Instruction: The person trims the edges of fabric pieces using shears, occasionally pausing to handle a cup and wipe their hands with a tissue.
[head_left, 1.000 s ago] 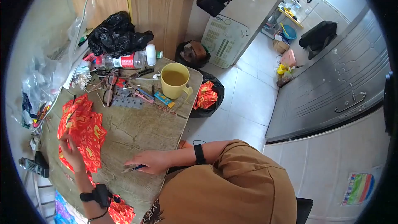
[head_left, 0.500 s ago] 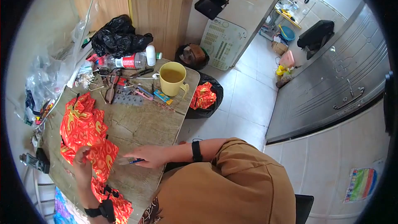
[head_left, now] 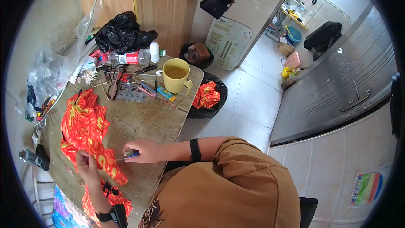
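Observation:
My left hand [head_left: 87, 166] is closed in a pinch at the edge of a red cloth piece with yellow print [head_left: 86, 126], which lies bunched along the left of the table. Just right of it, my right hand [head_left: 145, 150] wraps round a small blue-handled tool [head_left: 133, 153]. The tool's thin metal tip points left and overlaps the cloth's lower corner. Another red printed piece [head_left: 110, 192] with black cord parts lies below, partly hidden behind my left forearm.
A yellow mug [head_left: 176, 76] of liquid stands near the table's right edge. Left of it lie glasses [head_left: 115, 85], a blister pack [head_left: 130, 93] and a plastic bottle [head_left: 133, 57]. A black bag holding red cloth [head_left: 206, 94] sits on the floor beside the table [head_left: 147, 124].
My right hand has drawn back slightly and turned, bringing the tool's tip up to the cloth. The cloth's lower corner has swung down and right. My left hand has moved slightly right and down.

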Motion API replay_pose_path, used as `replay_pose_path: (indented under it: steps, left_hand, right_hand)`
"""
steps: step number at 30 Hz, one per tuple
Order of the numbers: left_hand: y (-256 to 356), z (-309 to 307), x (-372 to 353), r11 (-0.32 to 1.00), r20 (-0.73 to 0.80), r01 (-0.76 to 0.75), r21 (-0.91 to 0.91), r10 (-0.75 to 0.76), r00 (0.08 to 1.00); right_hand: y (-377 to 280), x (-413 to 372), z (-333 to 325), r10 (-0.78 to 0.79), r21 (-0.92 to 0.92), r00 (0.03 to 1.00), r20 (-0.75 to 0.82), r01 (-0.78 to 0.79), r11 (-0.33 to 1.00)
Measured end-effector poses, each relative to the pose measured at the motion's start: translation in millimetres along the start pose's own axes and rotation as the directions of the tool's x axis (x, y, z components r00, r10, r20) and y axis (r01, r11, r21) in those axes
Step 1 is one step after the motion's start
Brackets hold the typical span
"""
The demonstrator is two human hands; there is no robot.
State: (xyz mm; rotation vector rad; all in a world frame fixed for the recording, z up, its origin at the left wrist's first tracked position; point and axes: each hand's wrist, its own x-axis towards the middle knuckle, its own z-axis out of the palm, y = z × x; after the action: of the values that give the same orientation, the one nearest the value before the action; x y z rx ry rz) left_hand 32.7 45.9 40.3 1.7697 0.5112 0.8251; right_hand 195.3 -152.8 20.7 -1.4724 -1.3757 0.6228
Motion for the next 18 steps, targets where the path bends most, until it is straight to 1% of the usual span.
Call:
replay_pose_path:
  steps: [2, 3, 5, 7, 9, 10, 11, 12, 13, 14, 15, 16, 18]
  left_hand:
    - [-13, 10, -5, 1.000, -0.012, 0.006, -0.026, -0.006, 1.000]
    - [-20, 15, -8, 0.999, -0.025, 0.011, -0.052, -0.012, 1.000]
    - [-16, 22, -14, 0.997, -0.039, 0.019, -0.078, -0.023, 0.999]
    - [8, 39, -18, 0.990, -0.014, 0.064, -0.126, -0.066, 0.998]
    - [13, 42, -19, 0.985, 0.000, 0.086, -0.149, -0.087, 0.996]
    - [11, 43, -19, 0.975, -0.002, 0.102, -0.196, -0.105, 0.995]
    - [11, 44, -19, 0.963, -0.003, 0.119, -0.243, -0.123, 0.992]
    - [11, 44, -19, 0.948, -0.003, 0.134, -0.288, -0.141, 0.990]
    - [12, 44, -20, 0.948, -0.005, 0.136, -0.287, -0.143, 0.990]
    - [22, 48, -20, 0.923, -0.020, 0.173, -0.345, -0.191, 0.981]
    - [31, 52, -21, 0.891, -0.031, 0.206, -0.404, -0.238, 0.971]
    - [36, 54, -22, 0.855, -0.039, 0.237, -0.461, -0.286, 0.958]
    - [27, 45, -21, 0.864, -0.014, 0.244, -0.440, -0.278, 0.961]
  right_hand:
    - [-12, 6, -2, 0.072, -0.083, 0.996, 0.061, -0.066, 0.994]
    - [-15, 7, 0, 0.072, -0.081, 0.995, 0.064, -0.067, 0.994]
    - [-19, 12, 8, 0.016, -0.087, 1.000, 0.016, -0.014, 0.996]
    - [-19, 16, 15, -0.013, -0.089, 1.000, -0.006, 0.012, 0.996]
    - [-18, 21, 21, -0.036, -0.039, 0.987, -0.154, 0.030, 0.999]
    - [-18, 22, 22, -0.043, -0.015, 0.973, -0.227, 0.041, 0.999]
    - [-17, 22, 23, -0.041, -0.012, 0.973, -0.227, 0.039, 0.999]
    - [-16, 24, 22, -0.004, 0.007, 0.970, -0.243, 0.006, 1.000]
    - [-14, 25, 20, 0.033, 0.026, 0.965, -0.259, -0.027, 0.999]
    - [-13, 27, 19, 0.071, 0.046, 0.960, -0.273, -0.060, 0.997]
    - [-8, 28, 20, 0.072, 0.048, 0.960, -0.271, -0.061, 0.997]
    - [-1, 30, 21, 0.051, -0.012, 0.969, -0.240, -0.055, 0.998]
    - [12, 31, 22, 0.014, -0.126, 0.985, -0.174, -0.036, 0.991]
